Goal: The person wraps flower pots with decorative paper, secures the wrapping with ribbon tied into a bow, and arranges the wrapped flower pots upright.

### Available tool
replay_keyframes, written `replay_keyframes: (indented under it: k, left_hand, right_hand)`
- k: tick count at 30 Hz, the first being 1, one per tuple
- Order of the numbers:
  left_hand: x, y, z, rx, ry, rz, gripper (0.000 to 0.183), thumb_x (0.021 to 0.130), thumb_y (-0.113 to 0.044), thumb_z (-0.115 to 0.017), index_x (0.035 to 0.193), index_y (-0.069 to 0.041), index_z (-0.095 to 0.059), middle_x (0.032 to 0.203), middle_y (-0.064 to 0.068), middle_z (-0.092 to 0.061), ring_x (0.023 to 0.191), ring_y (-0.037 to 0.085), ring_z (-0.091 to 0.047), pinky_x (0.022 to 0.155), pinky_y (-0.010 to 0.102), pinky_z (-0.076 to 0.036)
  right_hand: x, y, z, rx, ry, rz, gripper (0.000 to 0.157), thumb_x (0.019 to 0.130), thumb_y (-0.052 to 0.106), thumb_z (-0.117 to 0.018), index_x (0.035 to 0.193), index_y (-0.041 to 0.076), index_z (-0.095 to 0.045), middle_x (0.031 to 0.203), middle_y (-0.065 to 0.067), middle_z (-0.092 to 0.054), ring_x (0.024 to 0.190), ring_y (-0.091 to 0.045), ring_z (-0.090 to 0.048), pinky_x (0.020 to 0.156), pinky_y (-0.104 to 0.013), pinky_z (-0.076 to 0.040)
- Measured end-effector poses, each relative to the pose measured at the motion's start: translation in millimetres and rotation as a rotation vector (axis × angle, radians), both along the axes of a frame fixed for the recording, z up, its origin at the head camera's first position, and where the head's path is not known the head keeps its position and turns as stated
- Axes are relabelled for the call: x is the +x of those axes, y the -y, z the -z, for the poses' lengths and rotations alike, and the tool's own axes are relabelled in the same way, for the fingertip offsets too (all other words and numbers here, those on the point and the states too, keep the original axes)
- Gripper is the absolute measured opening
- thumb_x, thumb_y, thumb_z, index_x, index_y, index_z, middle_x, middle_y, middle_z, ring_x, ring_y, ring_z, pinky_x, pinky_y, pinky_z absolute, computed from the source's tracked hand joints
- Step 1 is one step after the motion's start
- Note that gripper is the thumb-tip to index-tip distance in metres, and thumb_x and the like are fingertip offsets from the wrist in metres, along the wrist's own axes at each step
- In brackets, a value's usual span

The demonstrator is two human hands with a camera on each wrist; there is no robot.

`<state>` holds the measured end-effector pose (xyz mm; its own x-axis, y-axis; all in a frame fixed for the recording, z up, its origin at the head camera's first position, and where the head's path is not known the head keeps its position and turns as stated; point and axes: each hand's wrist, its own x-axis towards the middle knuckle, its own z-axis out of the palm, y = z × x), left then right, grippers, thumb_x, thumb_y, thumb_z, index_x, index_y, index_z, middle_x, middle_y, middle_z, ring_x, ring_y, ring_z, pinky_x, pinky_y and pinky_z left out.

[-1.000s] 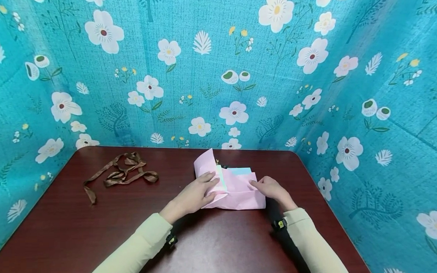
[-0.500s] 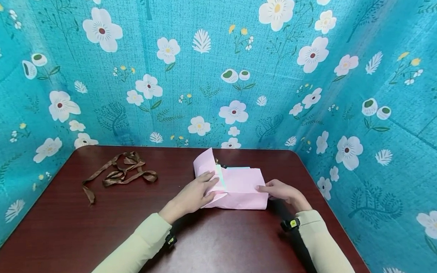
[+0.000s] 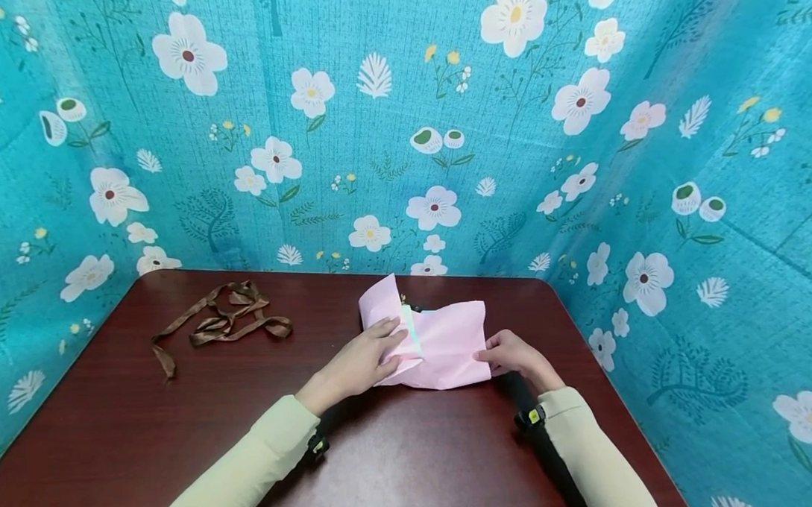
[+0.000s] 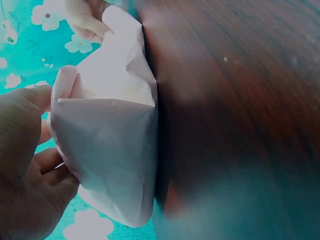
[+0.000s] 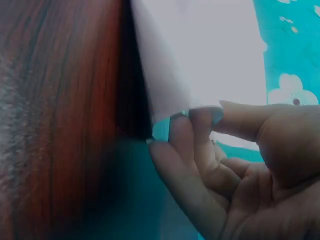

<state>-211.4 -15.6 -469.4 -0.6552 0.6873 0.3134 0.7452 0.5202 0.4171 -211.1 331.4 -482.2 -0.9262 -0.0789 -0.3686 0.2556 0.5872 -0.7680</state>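
A sheet of pink paper (image 3: 451, 340) is folded partly around something on the table, with a corner standing up at its left. A pale green strip (image 3: 410, 326) shows inside the fold. My left hand (image 3: 354, 360) rests on the paper's left part; in the left wrist view its fingers (image 4: 50, 160) touch the folded end. At the right end, my right hand (image 3: 515, 356) pinches the paper's edge between thumb and fingers. The right wrist view shows this edge curling at the fingertips (image 5: 181, 131). What lies under the paper is mostly hidden.
A brown ribbon (image 3: 236, 315) lies loosely tangled at the table's back left. Small dark and golden bits (image 3: 413, 307) peek out behind the paper. Blue flowered cloth (image 3: 349, 151) hangs behind and beside the dark red table (image 3: 184, 433).
The right hand has shifted its grip to the paper's right edge and lifted it, so the right flap opens upward and covers the light blue piece behind. The left hand stays put.
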Motion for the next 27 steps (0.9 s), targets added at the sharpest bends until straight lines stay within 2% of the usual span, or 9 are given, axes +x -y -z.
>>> replay_keyframes:
  k: [3, 6, 9, 11, 14, 17, 20, 24, 27]
  left_hand:
    - [0.0, 0, 0.5, 0.0, 0.001, 0.002, 0.049, 0.099, -0.022, -0.065, 0.143, -0.001, -0.057, 0.154, 0.022, -0.046, 0.146, 0.037, -0.041, 0.117, 0.046, -0.036]
    - [-0.2, 1, 2.0, -0.004, 0.002, 0.002, 0.049, 0.099, -0.021, -0.065, 0.142, -0.001, -0.057, 0.154, 0.022, -0.046, 0.146, 0.037, -0.041, 0.116, 0.047, -0.037]
    - [-1.1, 0, 2.3, -0.01, -0.005, 0.001, 0.049, 0.099, -0.022, -0.065, 0.143, -0.001, -0.057, 0.155, 0.021, -0.046, 0.146, 0.036, -0.041, 0.117, 0.046, -0.037]
    - [-1.9, 0, 2.1, -0.01, -0.007, 0.001, 0.049, 0.099, -0.023, -0.065, 0.143, -0.002, -0.057, 0.154, 0.021, -0.046, 0.146, 0.036, -0.041, 0.117, 0.045, -0.037]
    - [-2.7, -1, 1.5, -0.014, -0.001, -0.004, 0.049, 0.099, -0.023, -0.065, 0.143, -0.002, -0.057, 0.155, 0.02, -0.046, 0.146, 0.035, -0.041, 0.117, 0.045, -0.037]
    - [-2.6, -2, 0.4, -0.023, 0.013, -0.013, 0.049, 0.099, -0.023, -0.065, 0.143, -0.004, -0.057, 0.155, 0.019, -0.046, 0.147, 0.034, -0.04, 0.117, 0.044, -0.036]
    - [-2.3, -6, -1.0, -0.033, 0.017, -0.015, 0.049, 0.099, -0.023, -0.065, 0.143, -0.004, -0.058, 0.155, 0.019, -0.046, 0.147, 0.034, -0.039, 0.117, 0.044, -0.037]
    - [-1.7, -12, -2.7, -0.058, 0.008, -0.01, 0.049, 0.099, -0.025, -0.065, 0.143, -0.003, -0.058, 0.155, 0.019, -0.046, 0.147, 0.035, -0.039, 0.117, 0.044, -0.037]
    - [-0.1, -14, -3.8, -0.077, 0.012, -0.028, 0.049, 0.099, -0.026, -0.065, 0.143, -0.004, -0.058, 0.155, 0.018, -0.047, 0.147, 0.034, -0.04, 0.116, 0.043, -0.039]
  right_hand:
    - [-4.5, 4, 0.7, 0.017, -0.004, -0.013, 0.021, 0.095, 0.016, -0.072, 0.093, -0.005, -0.069, 0.082, -0.009, -0.07, 0.073, -0.016, -0.066, 0.077, -0.043, -0.062]
    - [-8.1, 5, 1.1, -0.026, -0.012, -0.039, 0.028, 0.1, 0.019, -0.064, 0.109, -0.008, -0.066, 0.096, -0.013, -0.069, 0.083, -0.019, -0.066, 0.085, -0.047, -0.06]
    - [-11.2, 6, 2.5, -0.074, -0.047, -0.012, 0.037, 0.103, 0.025, -0.06, 0.118, -0.009, -0.064, 0.102, -0.013, -0.07, 0.088, -0.02, -0.067, 0.089, -0.05, -0.058]
    - [-13.2, 8, 4.4, -0.067, -0.077, 0.042, 0.035, 0.102, 0.028, -0.062, 0.106, -0.007, -0.068, 0.091, -0.008, -0.069, 0.082, -0.017, -0.067, 0.086, -0.046, -0.06]
    - [-15.8, 11, 6.4, 0.0, -0.109, 0.126, 0.035, 0.098, 0.028, -0.068, 0.074, 0.003, -0.064, 0.063, 0.001, -0.054, 0.06, -0.011, -0.056, 0.067, -0.033, -0.059]
    - [-19.5, 17, 6.8, 0.123, -0.123, 0.166, 0.049, 0.093, 0.028, -0.073, 0.056, 0.013, -0.045, 0.052, 0.005, -0.034, 0.048, -0.01, -0.035, 0.048, -0.025, -0.039]
    - [-21.8, 25, 5.7, 0.256, -0.137, 0.171, 0.05, 0.088, 0.028, -0.076, 0.052, 0.014, -0.045, 0.05, 0.004, -0.033, 0.046, -0.012, -0.032, 0.045, -0.026, -0.028]
    - [-21.2, 36, 4.7, 0.397, -0.152, 0.131, 0.036, 0.084, 0.024, -0.078, 0.058, 0.007, -0.06, 0.054, -0.002, -0.052, 0.052, -0.017, -0.049, 0.05, -0.028, -0.039]
    - [-21.7, 42, 5.6, 0.449, -0.157, 0.094, 0.03, 0.084, 0.023, -0.078, 0.065, 0.005, -0.064, 0.061, -0.006, -0.061, 0.058, -0.019, -0.057, 0.053, -0.029, -0.043]
